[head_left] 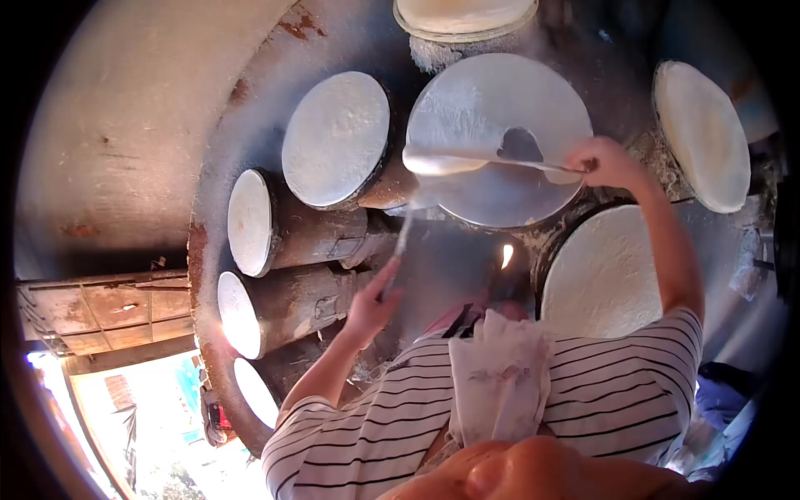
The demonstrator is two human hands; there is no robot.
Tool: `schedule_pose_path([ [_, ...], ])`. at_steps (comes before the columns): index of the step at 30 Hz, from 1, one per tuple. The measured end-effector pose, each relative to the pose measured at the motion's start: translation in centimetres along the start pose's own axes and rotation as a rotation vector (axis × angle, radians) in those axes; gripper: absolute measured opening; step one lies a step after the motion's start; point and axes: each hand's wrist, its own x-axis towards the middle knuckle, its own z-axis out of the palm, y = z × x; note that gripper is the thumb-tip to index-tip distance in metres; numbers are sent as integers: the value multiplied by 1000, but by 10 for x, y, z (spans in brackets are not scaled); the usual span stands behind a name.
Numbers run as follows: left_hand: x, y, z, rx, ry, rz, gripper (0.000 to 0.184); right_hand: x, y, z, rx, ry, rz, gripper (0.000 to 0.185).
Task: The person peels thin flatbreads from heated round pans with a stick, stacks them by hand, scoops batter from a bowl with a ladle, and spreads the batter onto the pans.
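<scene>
A large round pan (500, 87) lies in front of me, partly coated in a thin white layer with a dark patch on it. My right hand (608, 162) is closed around the thin end of a long rod (521, 162) at the pan's right edge. The rod reaches across the pan, and its far end is wide and white; its exact kind cannot be told. Lower left of the pan, my left hand (371, 310) grips a thin pale stick (405, 233) that points up toward the rim; its tip is blurred.
Several more white-topped round pans stand around me, including one at left (337, 137), one at right (704, 137) and one near my right arm (604, 275). A small flame (507, 255) burns below the middle pan. Steam hangs about. A bright opening (142, 417) lies lower left.
</scene>
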Motion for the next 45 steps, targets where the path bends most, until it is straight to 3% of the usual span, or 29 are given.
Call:
schedule_pose_path([
  [1,4,-12,-13,-11,3,-85,54,-17,-4,-12,46,-29,56,28],
  [3,14,-6,-16,-150,9,-225,55,-22,19,-2,-29,115,-31,30],
  [4,34,16,-15,-264,12,-260,55,-10,4,-1,105,70,216,32],
  [5,45,32,-5,-381,18,-285,56,-12,-6,17,69,91,130,32],
  [7,39,35,20,-429,37,-209,55,-12,-13,34,-52,158,-67,31],
  [8,22,33,24,-437,-7,-171,55,-30,-25,37,64,108,98,33],
  [11,5,32,21,-434,-82,-120,55,-79,-32,43,98,263,195,36],
  [12,13,37,18,-405,-92,-110,56,-76,0,62,9,481,87,38],
  [13,28,42,17,-375,-98,-72,57,-70,-18,67,-86,530,120,35],
  [15,33,43,20,-468,-124,-65,58,-68,-23,99,-242,524,-98,33],
  [17,24,47,6,-498,-147,-31,58,-94,-62,122,-408,477,-59,34],
  [19,8,66,-38,-608,-190,67,57,-136,-97,147,-381,511,129,29],
  [22,4,66,-94,-701,-128,237,55,-76,-160,223,552,791,443,34],
  [23,14,69,-101,-749,-108,286,55,-28,-181,243,959,734,361,40],
  [24,17,65,-108,-796,-86,344,55,21,-185,270,1127,699,407,47],
  [27,20,41,-125,-965,-158,345,59,152,-145,357,1162,877,373,37],
  [31,15,1,-158,-989,-215,409,58,153,-177,404,1324,1212,384,35],
  [35,14,-15,-183,-958,-258,417,58,111,-183,398,1089,1352,460,34],
  [40,23,-28,-180,-946,-236,429,57,102,-145,329,968,1619,468,23],
  [43,17,-35,-186,-854,-217,338,60,117,-156,337,668,1542,444,19],
  [45,26,-38,-182,-822,-206,358,58,103,-193,379,831,1302,622,24],
])
